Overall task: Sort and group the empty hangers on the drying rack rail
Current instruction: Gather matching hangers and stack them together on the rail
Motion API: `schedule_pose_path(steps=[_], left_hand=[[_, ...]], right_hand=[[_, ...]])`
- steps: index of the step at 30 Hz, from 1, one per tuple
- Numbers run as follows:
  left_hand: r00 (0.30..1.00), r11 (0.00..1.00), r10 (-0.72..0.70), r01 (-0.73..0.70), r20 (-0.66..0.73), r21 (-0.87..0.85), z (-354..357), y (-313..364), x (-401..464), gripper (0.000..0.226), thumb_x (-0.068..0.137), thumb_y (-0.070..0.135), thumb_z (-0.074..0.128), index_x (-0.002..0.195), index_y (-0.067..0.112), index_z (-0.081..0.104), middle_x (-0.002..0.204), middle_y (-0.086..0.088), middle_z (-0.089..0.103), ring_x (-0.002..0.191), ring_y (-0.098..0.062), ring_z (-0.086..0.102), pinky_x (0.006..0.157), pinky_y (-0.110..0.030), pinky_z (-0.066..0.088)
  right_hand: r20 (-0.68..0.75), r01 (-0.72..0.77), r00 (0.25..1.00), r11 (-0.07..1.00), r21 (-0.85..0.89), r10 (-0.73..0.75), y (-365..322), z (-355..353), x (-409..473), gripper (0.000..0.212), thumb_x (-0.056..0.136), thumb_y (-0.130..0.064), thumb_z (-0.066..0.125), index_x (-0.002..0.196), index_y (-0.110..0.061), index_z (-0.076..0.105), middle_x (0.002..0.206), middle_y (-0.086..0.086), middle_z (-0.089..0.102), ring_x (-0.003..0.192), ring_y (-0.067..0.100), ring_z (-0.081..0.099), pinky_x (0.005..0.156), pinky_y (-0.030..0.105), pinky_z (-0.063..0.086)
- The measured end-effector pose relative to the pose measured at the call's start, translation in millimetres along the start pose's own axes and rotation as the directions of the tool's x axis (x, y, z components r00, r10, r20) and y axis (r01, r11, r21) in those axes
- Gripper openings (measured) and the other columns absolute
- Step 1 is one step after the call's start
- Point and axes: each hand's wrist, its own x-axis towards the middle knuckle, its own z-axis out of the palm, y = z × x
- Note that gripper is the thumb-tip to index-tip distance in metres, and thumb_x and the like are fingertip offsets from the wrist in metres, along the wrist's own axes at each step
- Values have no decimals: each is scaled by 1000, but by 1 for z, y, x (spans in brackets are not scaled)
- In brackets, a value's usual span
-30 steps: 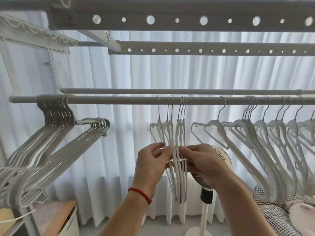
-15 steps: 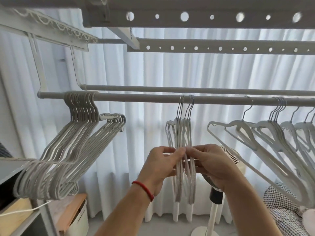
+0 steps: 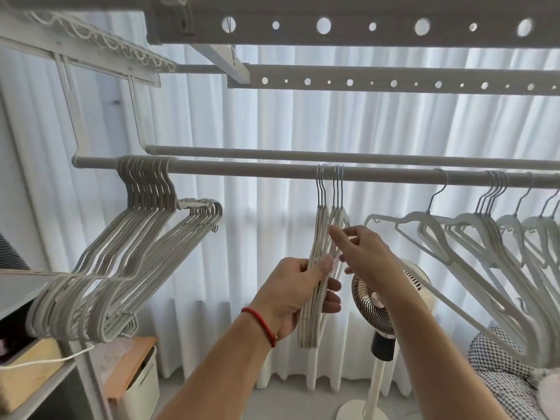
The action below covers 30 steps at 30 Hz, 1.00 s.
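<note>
A grey rail (image 3: 242, 170) runs across the drying rack. Several white hangers (image 3: 321, 225) hang from its middle, turned edge-on and pressed into a bunch. My left hand (image 3: 298, 294), with a red cord at the wrist, grips the lower part of this bunch. My right hand (image 3: 360, 253) is higher, its fingers pinching the rightmost hangers of the bunch just below their necks. A tight group of grey hangers (image 3: 127, 256) hangs at the rail's left end. More white hangers (image 3: 485, 247) hang spread out on the right.
A second rail (image 3: 333, 153) runs just behind the first. Perforated bars (image 3: 363, 27) cross overhead. A standing fan (image 3: 378, 301) is below my right arm. A wooden-lidded box (image 3: 133, 365) and a shelf stand at the lower left, white curtains behind.
My left hand has closed round the lower part of the middle bunch, and my right hand has risen toward the hanger necks. The view has shifted, so the bunch sits farther right.
</note>
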Motion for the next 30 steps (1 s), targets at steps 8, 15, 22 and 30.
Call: schedule_pose_path(steps=[8,15,22,30], left_hand=[[996,998,50,-52,-71,-33,-14,1,-14,31,97,21,66,101,-10,67,74,-16,69,58,-23,66,54,-28,57],[986,994,47,-63,-160,-91,-61,14,-33,27,98,19,64,94,-8,67,73,-19,70,58,-25,69,55,-28,59],[969,990,45,-77,-243,-121,-113,30,-52,22,101,12,57,92,-7,63,70,-20,70,55,-26,69,52,-30,59],[955,983,40,-90,-293,-161,-166,46,-71,22,99,10,59,95,-11,61,70,-21,71,55,-26,71,51,-29,60]], right_hand=[[92,50,992,953,299,-81,-7,36,10,20,99,-37,63,103,-22,77,102,-1,75,91,25,72,73,42,65],[213,39,970,937,347,-119,-41,85,10,22,99,-32,64,99,-16,79,95,13,76,90,33,72,73,43,63],[326,18,933,924,383,-153,-84,146,7,26,98,-29,65,96,-7,77,96,26,71,78,22,64,78,45,62],[329,-8,934,915,403,-137,-118,194,2,36,96,-31,67,98,5,73,113,34,64,79,25,56,73,35,45]])
